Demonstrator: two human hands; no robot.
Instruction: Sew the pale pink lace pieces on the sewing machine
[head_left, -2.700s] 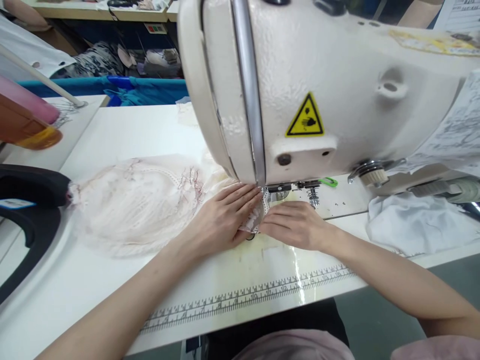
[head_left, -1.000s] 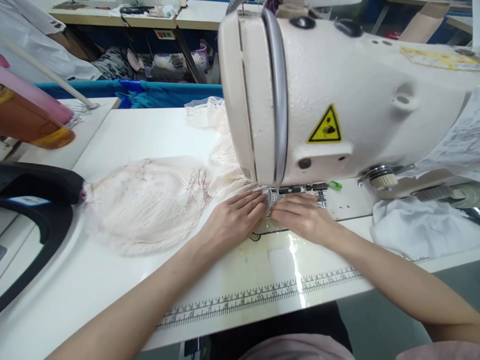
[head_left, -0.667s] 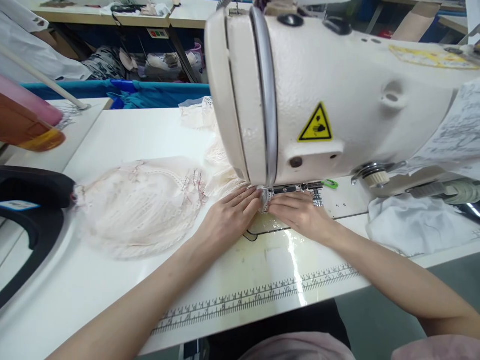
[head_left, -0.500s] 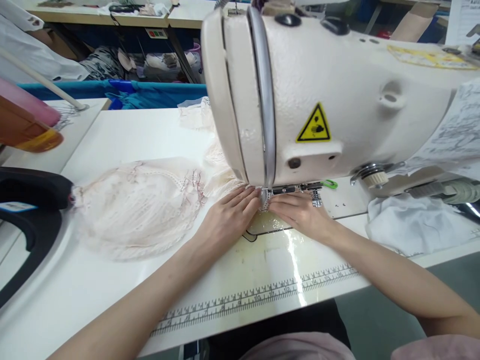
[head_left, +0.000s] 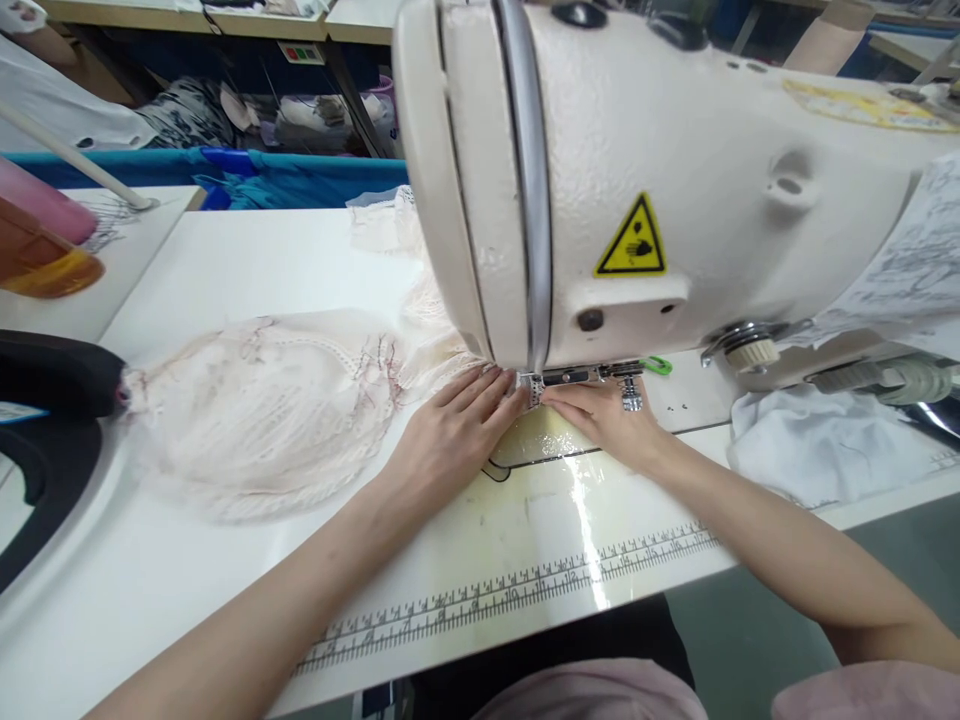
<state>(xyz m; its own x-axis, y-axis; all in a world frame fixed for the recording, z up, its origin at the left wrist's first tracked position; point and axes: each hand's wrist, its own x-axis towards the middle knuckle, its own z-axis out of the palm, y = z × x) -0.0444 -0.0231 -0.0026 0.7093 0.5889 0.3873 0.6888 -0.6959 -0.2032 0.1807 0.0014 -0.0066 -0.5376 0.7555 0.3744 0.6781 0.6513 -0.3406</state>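
Note:
The sewing machine stands over the work, its head hiding part of the pale pink lace fabric. My left hand is just left of the presser foot, its fingers close together and pressed down on the lace. My right hand is on the other side, thumb and fingertips closed at the edge of the narrow lace strip under the foot; a metal attachment partly covers this hand. Further left, a gathered sheer lace piece lies on the table, joined to the lace at the machine.
A black curved object stands at the left edge. White cloth lies right of the machine bed. A printed ruler strip runs along the front edge. Behind are a blue cloth bin, a thread cone and another person's sleeve.
The view has shifted slightly, so the table and background sit a little further left and higher. Both hands stay beside the presser foot, almost unmoved.

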